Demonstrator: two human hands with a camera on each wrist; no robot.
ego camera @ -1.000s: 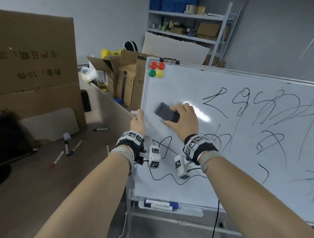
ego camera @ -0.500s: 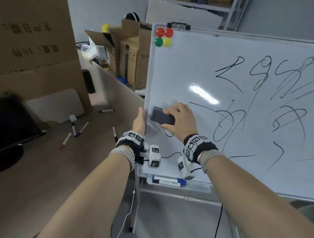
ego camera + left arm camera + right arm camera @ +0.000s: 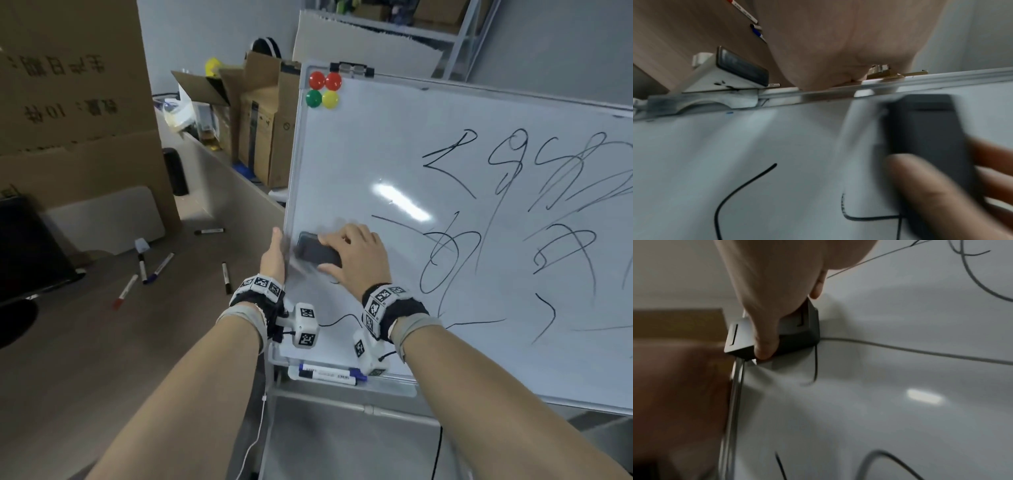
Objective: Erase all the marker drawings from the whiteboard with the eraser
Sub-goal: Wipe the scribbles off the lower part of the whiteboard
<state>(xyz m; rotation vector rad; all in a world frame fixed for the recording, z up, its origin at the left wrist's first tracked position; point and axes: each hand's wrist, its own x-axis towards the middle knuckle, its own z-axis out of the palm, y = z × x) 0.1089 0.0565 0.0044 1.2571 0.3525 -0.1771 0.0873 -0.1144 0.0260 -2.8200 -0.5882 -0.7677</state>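
The whiteboard [image 3: 428, 178] stands on a metal frame and fills the right half of the head view. Black marker drawings [image 3: 513, 212] cover its centre and right; its left strip is mostly wiped, with short strokes left near the lower edge. Only the head view shows the four round magnets [image 3: 323, 89] at the board's top left corner, the cardboard boxes [image 3: 260, 130] behind its far left edge, loose markers [image 3: 142, 270] on the floor at left, and two markers in the tray [image 3: 394, 389] under the board.

The right hand [image 3: 356, 260] grips the dark eraser [image 3: 317, 253] and holds it flat against the board, just beside the left edge. The right wrist view adds what the head view hides: the thumb [image 3: 764, 344] curls over the near side of the eraser [image 3: 803, 335], and a stroke [image 3: 920, 350] runs right from the eraser's corner.

The left hand [image 3: 272, 255] lies along the board's left frame edge. The left wrist view shows the palm [image 3: 838, 48] against the frame rail [image 3: 920, 82], but no fingers, so whether they wrap the frame cannot be told. The eraser [image 3: 925, 141] is motion-blurred there.
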